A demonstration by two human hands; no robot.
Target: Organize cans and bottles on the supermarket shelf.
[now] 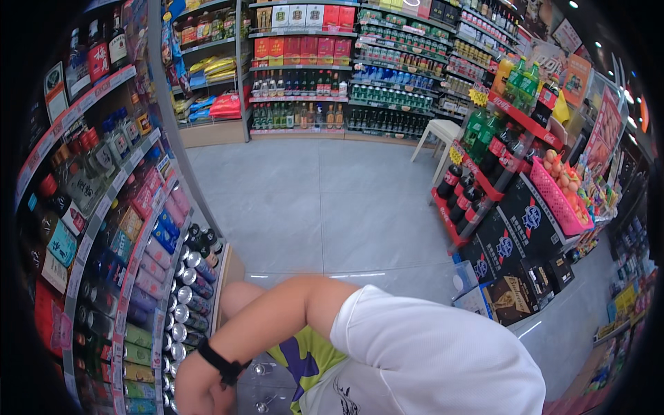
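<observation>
My right arm, in a white sleeve, bends across the lower part of the head view. A black band circles its wrist. My right hand (pixel 200 398) hangs low by the bottom edge, close to the silver-topped cans (pixel 181 313) on the lowest part of the left shelf. Its fingers are cut off or hidden, so I cannot see whether it holds anything. My left hand is not in view. Small shiny round things (pixel 260 369) show beside my wrist, too small to name. Yellow-green and purple cloth (pixel 308 360) lies beneath my arm, and a patch of bare skin shows behind my forearm.
Tall left shelves hold bottles (pixel 98 52), with pink cans (pixel 153 268) lower down. Shelves of boxes (pixel 299 50) and drinks line the back. To the right are a red soda rack (pixel 494 181), black cartons (pixel 529 214), a pink basket (pixel 550 197) and a white stool (pixel 443 128).
</observation>
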